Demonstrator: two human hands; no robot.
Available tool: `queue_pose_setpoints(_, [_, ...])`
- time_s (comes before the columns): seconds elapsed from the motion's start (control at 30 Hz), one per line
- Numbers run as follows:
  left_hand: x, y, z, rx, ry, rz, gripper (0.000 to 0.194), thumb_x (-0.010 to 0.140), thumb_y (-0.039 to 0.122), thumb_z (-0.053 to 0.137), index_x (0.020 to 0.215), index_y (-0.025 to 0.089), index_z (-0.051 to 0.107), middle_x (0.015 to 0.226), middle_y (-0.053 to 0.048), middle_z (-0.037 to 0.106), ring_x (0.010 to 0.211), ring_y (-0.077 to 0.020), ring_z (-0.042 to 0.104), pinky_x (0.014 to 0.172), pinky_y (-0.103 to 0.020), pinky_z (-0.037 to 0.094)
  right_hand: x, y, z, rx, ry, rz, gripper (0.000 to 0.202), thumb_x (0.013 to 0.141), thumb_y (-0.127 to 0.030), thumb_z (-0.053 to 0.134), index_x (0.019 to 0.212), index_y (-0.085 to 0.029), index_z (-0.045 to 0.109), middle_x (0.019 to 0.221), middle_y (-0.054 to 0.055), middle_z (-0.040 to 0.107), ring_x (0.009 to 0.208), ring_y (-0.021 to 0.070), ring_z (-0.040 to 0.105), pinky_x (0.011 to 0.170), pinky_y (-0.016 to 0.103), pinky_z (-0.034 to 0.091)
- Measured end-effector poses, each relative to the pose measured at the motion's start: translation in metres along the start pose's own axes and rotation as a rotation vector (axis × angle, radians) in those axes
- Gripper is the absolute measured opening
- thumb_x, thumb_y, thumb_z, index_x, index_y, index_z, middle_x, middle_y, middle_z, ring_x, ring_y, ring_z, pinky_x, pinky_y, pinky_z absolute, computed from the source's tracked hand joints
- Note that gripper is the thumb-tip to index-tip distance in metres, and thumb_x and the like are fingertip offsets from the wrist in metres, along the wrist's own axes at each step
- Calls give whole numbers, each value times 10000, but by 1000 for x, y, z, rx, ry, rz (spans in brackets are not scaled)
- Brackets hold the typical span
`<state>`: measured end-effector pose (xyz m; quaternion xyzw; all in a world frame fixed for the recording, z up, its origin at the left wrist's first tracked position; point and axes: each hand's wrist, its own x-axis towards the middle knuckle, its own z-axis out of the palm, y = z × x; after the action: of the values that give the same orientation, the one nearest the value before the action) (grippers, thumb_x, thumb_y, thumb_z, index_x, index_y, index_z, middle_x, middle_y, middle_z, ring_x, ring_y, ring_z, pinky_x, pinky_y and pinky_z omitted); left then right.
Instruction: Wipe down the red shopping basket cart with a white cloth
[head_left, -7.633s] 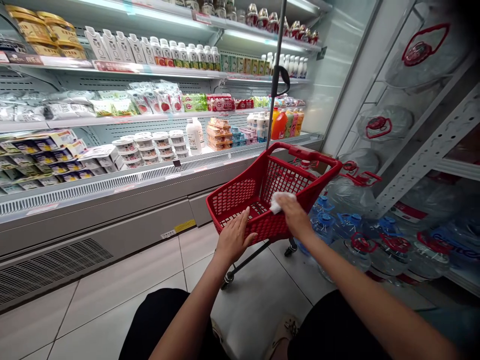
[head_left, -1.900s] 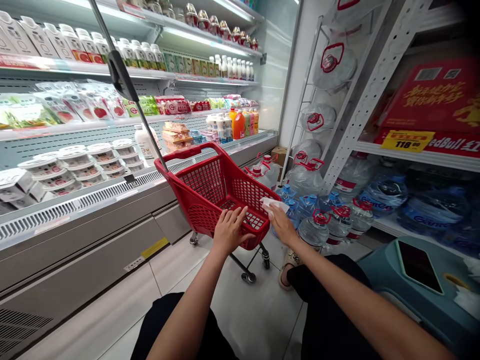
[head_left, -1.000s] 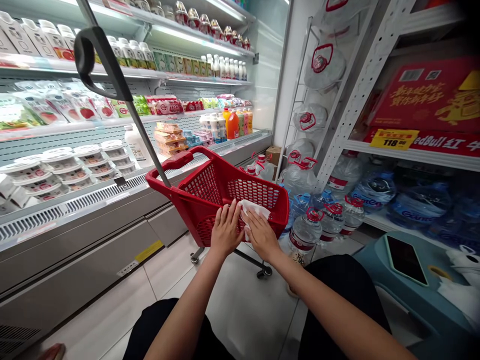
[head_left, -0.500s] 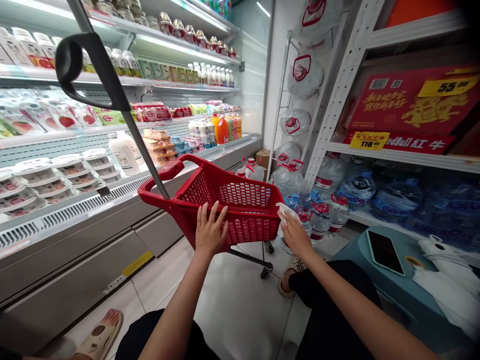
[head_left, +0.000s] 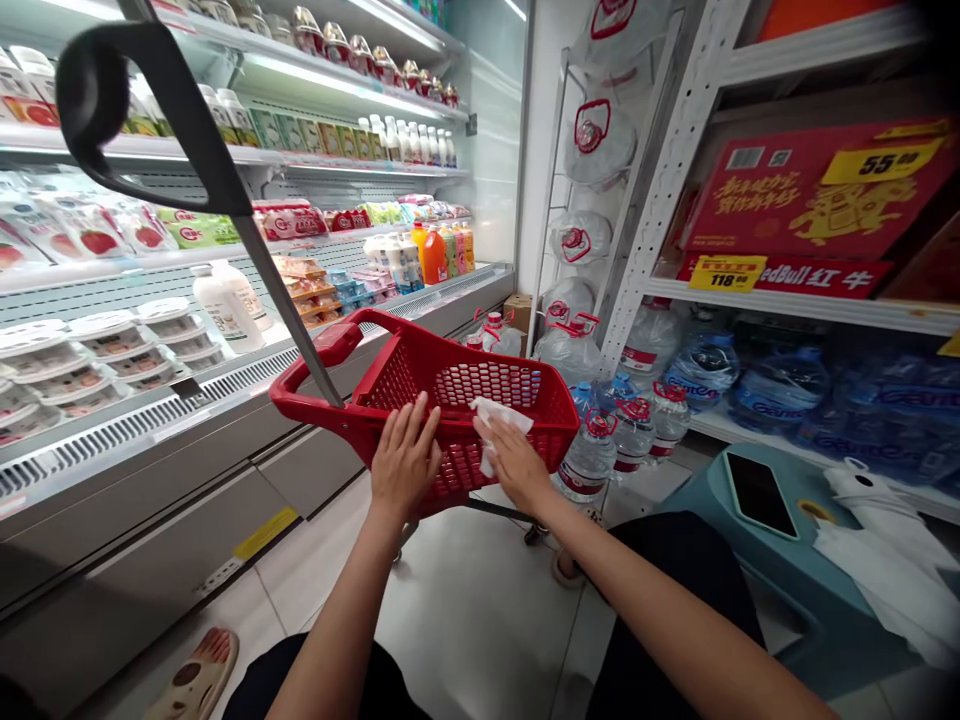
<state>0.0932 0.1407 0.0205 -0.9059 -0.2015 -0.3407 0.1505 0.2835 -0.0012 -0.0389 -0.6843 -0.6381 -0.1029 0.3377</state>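
Observation:
In front of me stands a red plastic shopping basket cart [head_left: 555,425] with a grey pole and a black handle [head_left: 217,165]. My left hand [head_left: 406,452] rests on the near rim, fingers extended and apart, holding nothing. Farther right along the same rim, my right hand [head_left: 514,462] presses a white wipe [head_left: 504,412] against the basket. The wipe drapes over the rim and shows above and beside the fingers. Part of it is hidden under my palm.
A lit dairy fridge [head_left: 172,420] runs along the left. Large water jugs [head_left: 589,465] stand behind the cart. At right, a teal stool [head_left: 697,500] carries a phone [head_left: 761,495] and white wipes or cloth [head_left: 877,560]. A shelf [head_left: 810,305] holds boxes and bottled water.
My right hand has slid the wipe leftward along the rim, from the basket's right corner toward its middle. My left hand stays on the rim. The cart has turned slightly.

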Motion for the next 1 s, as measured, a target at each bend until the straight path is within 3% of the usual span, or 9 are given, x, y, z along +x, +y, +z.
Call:
queue_pose_setpoints(0.07, [0,-10,-5,39,49,-53,590,971,212,542,1558,269,516,1714,-71,331,1570,-337,340,1301,-586,236,-21,34,-14,-48,24,69,570,1117,-344,238,1680,-258,261,1687,47,391,1585,203,295,1304,503,251])
queue_pose_setpoints(0.17, [2,-14,-8,61,99,-112,530,953,221,574,1479,265,606,1644,-103,463,1556,-374,354,1292,-653,206,-42,80,-31,-101,81,198,579,1115,-384,223,1670,-237,299,1681,57,401,1583,215,301,1295,499,269])
queue_pose_setpoints(0.27, [6,-9,-7,45,122,-146,470,931,233,598,1394,232,681,1516,-130,593,1526,-384,394,1280,-625,271,-42,97,-34,-126,135,306,591,1111,-408,207,1632,-200,392,1634,89,474,1549,235,371,1279,513,295])
queue_pose_setpoints(0.37, [8,-2,-6,47,125,-160,453,923,244,597,1363,213,701,1472,-133,620,1500,-399,418,1272,-615,291,-23,76,-22,-141,143,301,582,1109,-390,209,1598,-190,453,1582,109,537,1525,251,408,1274,546,285])
queue_pose_setpoints(0.47, [7,2,-7,51,112,-170,493,930,246,579,1412,189,663,1496,-133,604,1490,-407,424,1275,-607,285,9,23,2,-103,95,147,566,1106,-337,232,1612,-171,425,1615,108,497,1549,235,365,1294,525,247])
queue_pose_setpoints(0.6, [3,-1,-10,21,108,-196,640,945,181,507,1584,156,466,1566,-122,555,1497,-351,430,1295,-546,275,54,-56,36,6,38,-21,580,1087,-268,271,1656,-166,323,1677,73,407,1588,199,280,1320,481,204])
queue_pose_setpoints(0.7, [-3,-10,-11,-22,153,-229,735,949,105,428,1667,163,284,1580,-95,550,1467,-261,491,1298,-445,303,74,-89,47,69,25,-70,603,1055,-200,275,1654,-162,327,1679,57,405,1584,180,285,1328,456,190])
queue_pose_setpoints(0.83, [-13,-20,-14,-18,90,-159,762,970,104,390,1696,186,175,1657,-77,446,1536,-245,410,1321,-458,256,72,-87,38,91,19,-128,615,1043,-206,312,1657,-191,327,1662,56,434,1548,190,357,1313,456,241])
queue_pose_setpoints(1.0, [-22,-22,-21,7,-4,-110,728,984,160,440,1682,246,251,1737,-32,236,1617,-265,219,1336,-512,175,28,-33,9,-6,19,-99,598,1048,-221,313,1643,-214,367,1622,59,491,1502,218,417,1282,480,299])
